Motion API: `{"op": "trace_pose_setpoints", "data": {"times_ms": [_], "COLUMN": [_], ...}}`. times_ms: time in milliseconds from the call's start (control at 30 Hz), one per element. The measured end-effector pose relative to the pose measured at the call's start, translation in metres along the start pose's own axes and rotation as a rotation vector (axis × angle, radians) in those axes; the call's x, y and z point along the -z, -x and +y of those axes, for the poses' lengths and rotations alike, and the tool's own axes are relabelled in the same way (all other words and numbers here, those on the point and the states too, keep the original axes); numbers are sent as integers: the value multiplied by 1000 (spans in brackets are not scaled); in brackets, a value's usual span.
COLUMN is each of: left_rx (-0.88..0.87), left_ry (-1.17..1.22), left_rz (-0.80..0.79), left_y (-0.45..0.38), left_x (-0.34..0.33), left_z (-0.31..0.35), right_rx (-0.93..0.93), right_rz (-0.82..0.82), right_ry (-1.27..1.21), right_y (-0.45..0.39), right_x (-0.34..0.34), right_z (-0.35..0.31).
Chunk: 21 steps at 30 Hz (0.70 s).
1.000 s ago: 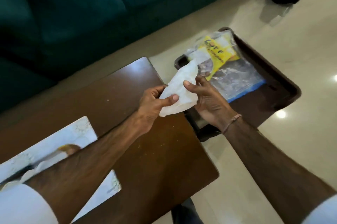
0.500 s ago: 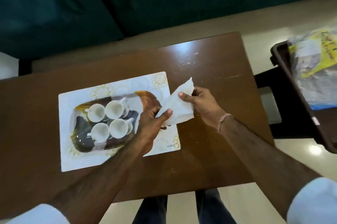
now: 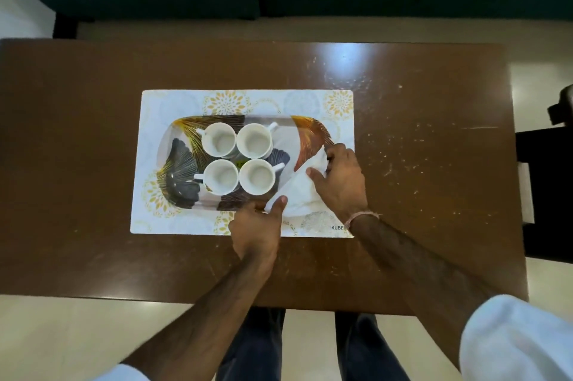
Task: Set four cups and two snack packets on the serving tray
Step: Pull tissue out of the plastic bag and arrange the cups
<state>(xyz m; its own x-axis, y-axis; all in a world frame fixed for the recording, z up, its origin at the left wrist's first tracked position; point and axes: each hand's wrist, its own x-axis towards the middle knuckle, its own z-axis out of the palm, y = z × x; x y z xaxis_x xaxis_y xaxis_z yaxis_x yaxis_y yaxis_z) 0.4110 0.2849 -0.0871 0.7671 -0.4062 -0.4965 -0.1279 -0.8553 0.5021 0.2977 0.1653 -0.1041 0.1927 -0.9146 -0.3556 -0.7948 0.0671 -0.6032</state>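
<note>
Head view — straight down, close over table (image 3: pixel 93 256)

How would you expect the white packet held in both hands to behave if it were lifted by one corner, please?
The white packet would probably flop: it creases and sags between the left hand and the right hand. It seems light, since fingertip pinches carry it. It is unlikely to roll, as it lies flattish over the serving tray end.

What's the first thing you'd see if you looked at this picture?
Four white cups sit in a tight square on the patterned serving tray, which rests on a flowery placemat in the middle of the brown table. Right beside them, the left hand and right hand press a white packet at the tray's right end.
</note>
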Motion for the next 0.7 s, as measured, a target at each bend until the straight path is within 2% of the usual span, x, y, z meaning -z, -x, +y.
{"op": "trace_pose_setpoints", "data": {"times_ms": [133, 300, 500, 700], "left_rx": [30, 37, -211, -389], "left_ry": [11, 19, 63, 92], "left_rz": [95, 99, 12, -146], "left_y": [-2, -1, 10, 25], "left_x": [2, 10, 13, 2], "left_z": [0, 0, 8, 68], "right_rx": [-6, -11, -20, -22], "right_rz": [68, 68, 73, 9], "right_ry": [-15, -58, -138, -173], "right_y": [-1, -1, -5, -21], "right_x": [-4, -2, 13, 62], "right_z": [1, 0, -6, -7]}}
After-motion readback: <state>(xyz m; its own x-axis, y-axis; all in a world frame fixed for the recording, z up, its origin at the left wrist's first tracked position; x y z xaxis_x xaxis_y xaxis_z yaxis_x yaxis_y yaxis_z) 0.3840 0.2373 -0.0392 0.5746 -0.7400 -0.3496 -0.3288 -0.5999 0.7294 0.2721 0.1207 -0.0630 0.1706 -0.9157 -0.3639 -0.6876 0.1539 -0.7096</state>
